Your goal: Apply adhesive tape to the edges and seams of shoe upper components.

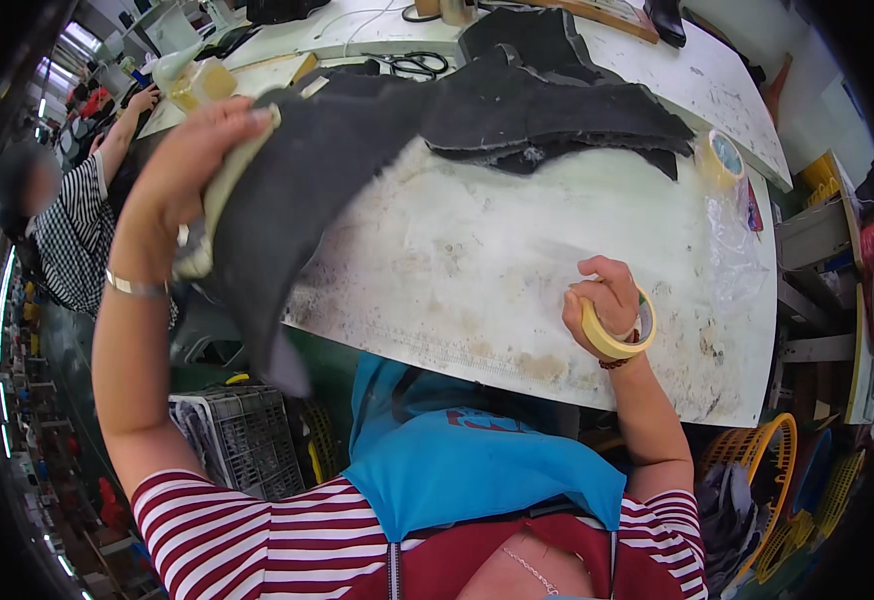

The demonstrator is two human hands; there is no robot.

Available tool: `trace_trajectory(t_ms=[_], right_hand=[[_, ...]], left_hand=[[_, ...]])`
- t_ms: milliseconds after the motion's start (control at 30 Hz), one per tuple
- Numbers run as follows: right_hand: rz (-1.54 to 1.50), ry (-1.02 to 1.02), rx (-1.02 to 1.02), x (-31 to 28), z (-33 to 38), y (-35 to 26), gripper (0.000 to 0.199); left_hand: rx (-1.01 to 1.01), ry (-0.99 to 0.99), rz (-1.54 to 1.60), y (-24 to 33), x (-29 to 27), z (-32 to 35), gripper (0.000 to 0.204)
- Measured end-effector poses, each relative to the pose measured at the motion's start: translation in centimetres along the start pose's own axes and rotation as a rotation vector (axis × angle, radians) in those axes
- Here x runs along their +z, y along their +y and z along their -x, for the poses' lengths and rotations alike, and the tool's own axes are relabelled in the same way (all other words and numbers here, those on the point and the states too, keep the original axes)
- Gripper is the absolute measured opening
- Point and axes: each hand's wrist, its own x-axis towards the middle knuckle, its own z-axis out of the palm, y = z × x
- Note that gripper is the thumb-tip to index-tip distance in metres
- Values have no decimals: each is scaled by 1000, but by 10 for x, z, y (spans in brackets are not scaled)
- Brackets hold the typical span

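My left hand [192, 155], raised over the table's left side, grips the edge of a dark grey fabric piece [307, 180]. A cream strip [232, 185] runs along that edge under my fingers. The fabric hangs past the table's front edge, and its lower tip is blurred. My right hand [605, 300] is just above the tabletop at the right, fingers curled, with a roll of masking tape [647, 320] looped around it. Several dark grey fabric pieces [557, 120] lie stacked toward the back of the white table [457, 260].
Black scissors [417, 65] lie at the back. Another tape roll [722, 158] and clear plastic [735, 250] are at the right edge. A grey crate [247, 440] stands below left, an orange basket [782, 450] below right. A co-worker [77, 220] sits at the far left.
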Motion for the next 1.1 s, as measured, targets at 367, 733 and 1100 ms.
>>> trace_trajectory(t_ms=[367,733,1100], right_hand=[[-129,-2,405,2,16,12,8],[-199,39,609,-1,14,18,8],[-329,196,369,-36,-6,-21,14]], left_hand=[[495,90,-968,-59,104,-217,69],[632,-206,-875,-86,178,-224,45],[635,-801,-1043,-130,232,52,49]])
